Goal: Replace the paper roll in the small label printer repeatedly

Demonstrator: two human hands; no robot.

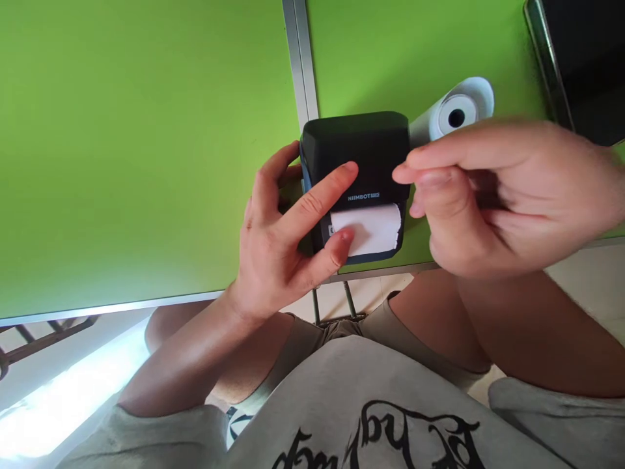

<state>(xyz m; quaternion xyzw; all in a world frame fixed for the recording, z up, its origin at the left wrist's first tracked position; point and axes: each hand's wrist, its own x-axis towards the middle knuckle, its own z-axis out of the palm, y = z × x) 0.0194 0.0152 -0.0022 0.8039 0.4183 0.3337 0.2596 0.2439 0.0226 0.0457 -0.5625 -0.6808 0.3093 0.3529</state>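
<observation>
A black NIIMBOT label printer [356, 150] lies on the green table near its front edge. White paper [375, 229] comes out of its slot, with an uneven right edge. My left hand [293, 228] grips the printer's left side, index finger on the lid and thumb on the paper. Just right of the printer, my right hand [478, 195] is raised with thumb and fingertips pressed together; anything between them is too small to make out. Behind that hand lies a white paper roll [458, 114] with a dark core hole.
A dark device with a glossy edge [576, 65] lies at the table's back right. A metal seam [300, 58] runs across the green table [122, 143] behind the printer. The table's front edge borders my lap. Bright light falls on the floor at lower left.
</observation>
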